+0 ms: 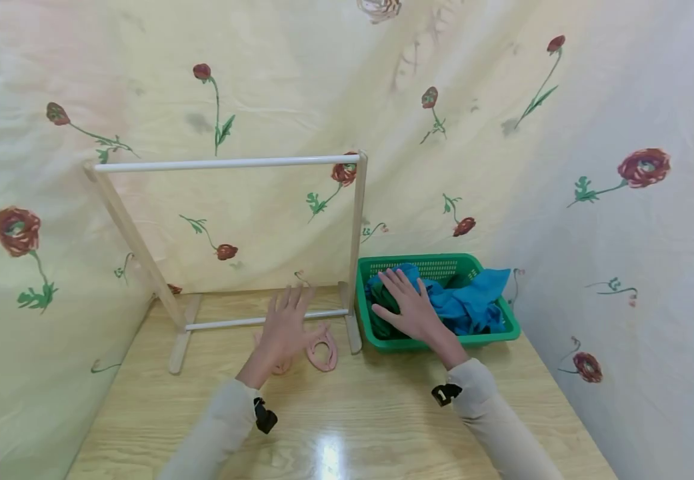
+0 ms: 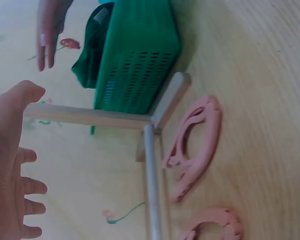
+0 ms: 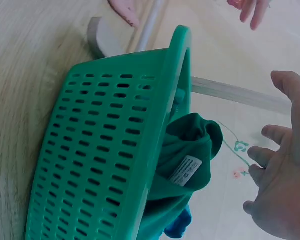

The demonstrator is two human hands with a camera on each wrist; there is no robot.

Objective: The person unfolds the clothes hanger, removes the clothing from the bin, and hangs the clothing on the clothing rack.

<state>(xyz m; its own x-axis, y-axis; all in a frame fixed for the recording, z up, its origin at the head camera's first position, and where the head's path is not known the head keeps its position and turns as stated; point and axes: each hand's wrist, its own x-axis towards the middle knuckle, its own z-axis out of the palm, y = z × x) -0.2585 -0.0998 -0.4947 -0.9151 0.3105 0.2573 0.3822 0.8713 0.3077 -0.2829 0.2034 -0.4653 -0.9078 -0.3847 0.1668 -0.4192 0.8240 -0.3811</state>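
My left hand (image 1: 287, 327) is spread above the table, fingers apart and holding nothing. Beneath and beside it lie two pink folding hangers (image 1: 323, 352), partly covered by the hand in the head view; the left wrist view shows a hanger (image 2: 202, 145) near the rack's foot. Over the green basket (image 1: 437, 345) hovers my right hand (image 1: 409, 310), its fingers also spread and nothing in them. Crumpled blue cloth (image 1: 473, 300) and dark green cloth (image 1: 383, 300) fill the basket. A white label (image 3: 186, 171) shows on the green cloth in the right wrist view.
A wooden garment rack (image 1: 355, 233) with a white top rail (image 1: 227, 163) and a lower rail (image 1: 221, 324) stands at the back left, directly left of the basket. Flower-patterned fabric (image 1: 275, 100) hangs behind and along both sides of the wooden table (image 1: 347, 413).
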